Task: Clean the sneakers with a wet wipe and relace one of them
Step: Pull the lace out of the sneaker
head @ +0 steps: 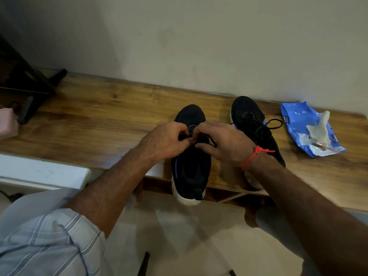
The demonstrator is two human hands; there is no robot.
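At centre frame a black knit sneaker with a white sole (190, 172) stands on the brown wood-grain shelf (103, 124), toe toward the wall, its heel overhanging the shelf's near edge. Both hands work over its lace area. The left hand (165, 141) has its fingers curled, pinching the black shoelace (207, 141) at the tongue. The right hand (221, 143) meets it from the other side, thumb and fingers closed on the same lace; a loop of it shows under the fingers. A red thread band (253, 156) circles the right wrist.

Just right of this shoe stands the second black knit sneaker (251, 120), laced, a bow trailing to the right; its rear is partly hidden by the right forearm.

At right frame, on the same shelf, lies a blue plastic wet-wipe packet (294, 120) with a crumpled whitish wipe (318, 130) resting on top.

A striped light-blue sleeve (49, 242) fills the lower left. A dark stand (25, 80) occupies the upper left, a pink object (8, 124) below it at the frame edge.
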